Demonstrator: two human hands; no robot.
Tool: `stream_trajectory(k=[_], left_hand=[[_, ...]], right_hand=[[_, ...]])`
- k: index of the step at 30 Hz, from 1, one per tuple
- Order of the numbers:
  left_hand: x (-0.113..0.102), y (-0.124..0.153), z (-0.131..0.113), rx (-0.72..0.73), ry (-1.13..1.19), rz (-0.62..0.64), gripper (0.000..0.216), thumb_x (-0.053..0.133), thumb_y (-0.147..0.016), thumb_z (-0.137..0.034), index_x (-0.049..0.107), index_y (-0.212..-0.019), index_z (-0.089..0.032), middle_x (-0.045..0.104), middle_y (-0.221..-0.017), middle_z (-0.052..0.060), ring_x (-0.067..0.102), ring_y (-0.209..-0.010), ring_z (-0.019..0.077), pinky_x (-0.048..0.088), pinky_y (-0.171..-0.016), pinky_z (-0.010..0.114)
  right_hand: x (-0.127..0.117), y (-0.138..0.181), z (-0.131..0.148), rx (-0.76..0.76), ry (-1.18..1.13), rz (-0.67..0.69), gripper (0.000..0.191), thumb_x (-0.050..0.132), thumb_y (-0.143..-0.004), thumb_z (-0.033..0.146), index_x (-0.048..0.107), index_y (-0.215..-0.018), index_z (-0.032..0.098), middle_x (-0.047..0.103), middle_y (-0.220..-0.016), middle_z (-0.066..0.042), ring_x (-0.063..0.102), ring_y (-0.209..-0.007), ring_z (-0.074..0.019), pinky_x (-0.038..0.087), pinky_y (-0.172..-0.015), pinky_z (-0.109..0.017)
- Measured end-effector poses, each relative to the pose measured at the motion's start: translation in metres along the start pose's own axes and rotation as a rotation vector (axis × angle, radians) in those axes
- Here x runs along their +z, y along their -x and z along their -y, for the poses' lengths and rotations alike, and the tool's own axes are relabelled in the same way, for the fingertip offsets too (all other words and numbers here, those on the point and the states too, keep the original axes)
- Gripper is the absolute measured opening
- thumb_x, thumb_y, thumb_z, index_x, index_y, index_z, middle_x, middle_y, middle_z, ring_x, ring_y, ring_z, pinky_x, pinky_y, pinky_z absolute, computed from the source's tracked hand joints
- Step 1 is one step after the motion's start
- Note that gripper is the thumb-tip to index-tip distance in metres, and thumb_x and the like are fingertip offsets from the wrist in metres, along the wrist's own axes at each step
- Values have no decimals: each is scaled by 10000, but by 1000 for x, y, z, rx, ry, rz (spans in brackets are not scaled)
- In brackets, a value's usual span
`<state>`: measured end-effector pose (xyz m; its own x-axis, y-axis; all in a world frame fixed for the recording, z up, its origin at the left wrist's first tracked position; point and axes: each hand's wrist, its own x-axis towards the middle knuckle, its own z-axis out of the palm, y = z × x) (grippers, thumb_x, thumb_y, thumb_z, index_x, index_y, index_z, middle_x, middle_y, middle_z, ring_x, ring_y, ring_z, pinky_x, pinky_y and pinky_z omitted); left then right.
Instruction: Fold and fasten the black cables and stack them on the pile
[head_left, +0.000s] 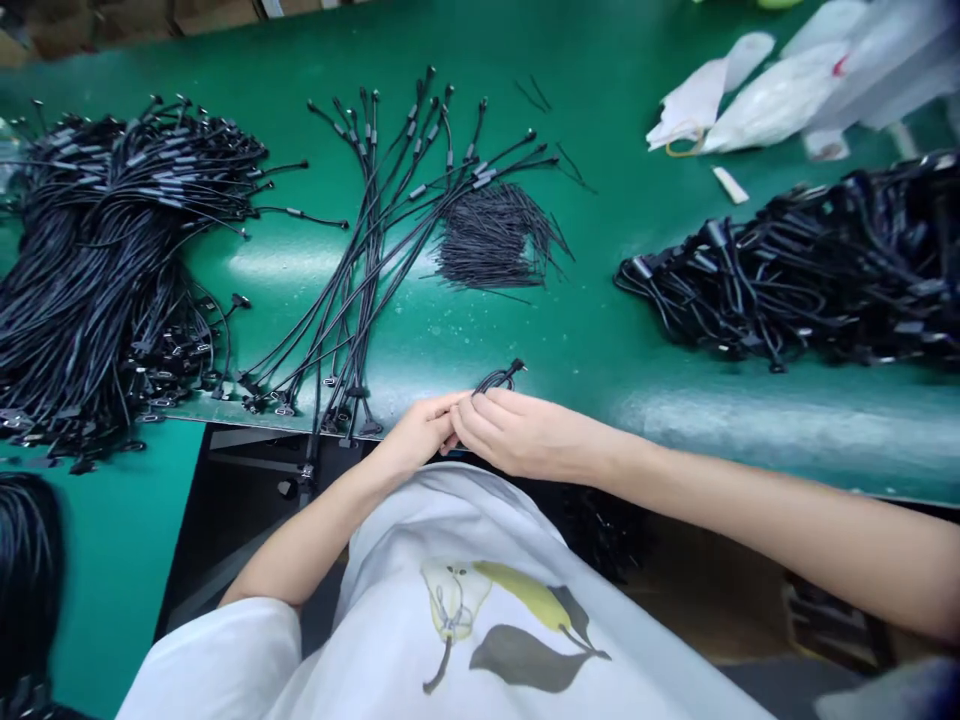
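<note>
Close to the front edge of the green table [585, 330], my two hands meet around a coiled black cable [495, 379]. Its plug end sticks up past the fingers. My left hand [431, 425] is closed on the coil from the left, with its fingertips partly hidden. My right hand [510, 425] is pinched over the coil from the right and covers most of it. Beyond them lies a heap of short black ties [491, 240]. To the left, several straight loose cables [367, 250] lie crossed over one another, connectors at both ends.
A large pile of straight black cables [97, 240] covers the table's left part. On the right lies a heap of bundled cables [787, 270]. White plastic bags [780, 100] and a small white piece [730, 185] are at the back right. More cables [26, 580] lie at lower left.
</note>
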<state>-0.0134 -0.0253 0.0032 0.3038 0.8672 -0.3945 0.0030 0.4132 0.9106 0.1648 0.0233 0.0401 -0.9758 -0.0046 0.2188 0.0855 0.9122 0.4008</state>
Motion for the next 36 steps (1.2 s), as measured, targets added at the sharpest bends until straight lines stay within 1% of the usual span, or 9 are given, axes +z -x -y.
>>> stream_trajectory(k=[3, 8, 16, 19, 23, 27, 31, 33, 36], left_hand=[[2, -1, 2, -90, 174, 53, 567, 643, -787, -476, 625, -1198, -85, 388, -551, -66, 331, -489, 77, 282, -442, 200], [6, 0, 5, -175, 154, -4, 798, 600, -840, -381, 267, -1503, -89, 423, -547, -84, 374, -474, 77, 299, -465, 198], [6, 2, 1, -131, -84, -88, 619, 449, -904, -228, 311, -1501, -142, 487, -560, -56, 455, -514, 111, 404, -534, 239], [8, 1, 7, -91, -105, -146, 649, 505, -846, -214, 366, -1477, -147, 665, -802, 37, 611, -751, 182, 513, -734, 342], [8, -6, 4, 101, 1, -247, 620, 568, -749, -154, 519, -1367, -162, 578, -1359, 106, 469, -1292, 258, 342, -1108, 403], [-3, -13, -11, 261, 333, -227, 380, 425, -886, -292, 667, -1144, -152, 676, -1181, 84, 545, -1205, 242, 367, -1081, 402], [-14, 1, -28, 387, 198, -278, 390, 406, -928, -365, 729, -845, -164, 632, -1094, 70, 540, -1141, 221, 356, -1056, 360], [-16, 9, -31, 417, -66, -259, 408, 449, -923, -400, 735, -744, -170, 579, -1018, 63, 531, -1068, 207, 353, -1033, 345], [-12, 10, -23, 358, -278, -122, 434, 478, -912, -485, 760, -788, -179, 534, -901, 49, 526, -919, 182, 402, -937, 328]], right_hand=[[-4, -2, 2, -53, 64, 72, 269, 406, -910, 110, 667, -953, 65, 616, -899, -138, 537, -764, -207, 390, -704, -367], [-6, -7, 4, -110, 121, 111, 306, 390, -860, 64, 693, -840, 105, 556, -738, -95, 453, -668, -194, 349, -657, -366], [4, -20, 8, 97, 40, 95, 337, 360, -791, -26, 627, -646, 120, 465, -589, -78, 366, -580, -193, 236, -551, -345], [17, -19, 2, 176, -128, 98, 252, 425, -768, 10, 619, -659, 127, 502, -578, -76, 399, -547, -187, 245, -546, -343], [30, -23, -4, 538, -452, 79, 236, 460, -858, 151, 582, -656, 160, 562, -592, -49, 460, -535, -157, 282, -554, -305], [31, -31, 7, 1051, -1018, -187, 298, 452, -925, 332, 565, -690, 187, 578, -650, -16, 502, -596, -141, 333, -575, -262], [33, -30, 9, 1184, -1585, -192, 348, 495, -892, 456, 549, -683, 183, 417, -555, 42, 336, -496, -100, 264, -509, -243], [32, -24, 2, 1214, -1577, -214, 357, 503, -887, 462, 542, -673, 179, 403, -556, 44, 342, -511, -99, 269, -522, -241], [23, -18, -6, 1182, -1223, -329, 325, 468, -922, 383, 544, -681, 178, 526, -658, 3, 473, -637, -128, 353, -624, -252]])
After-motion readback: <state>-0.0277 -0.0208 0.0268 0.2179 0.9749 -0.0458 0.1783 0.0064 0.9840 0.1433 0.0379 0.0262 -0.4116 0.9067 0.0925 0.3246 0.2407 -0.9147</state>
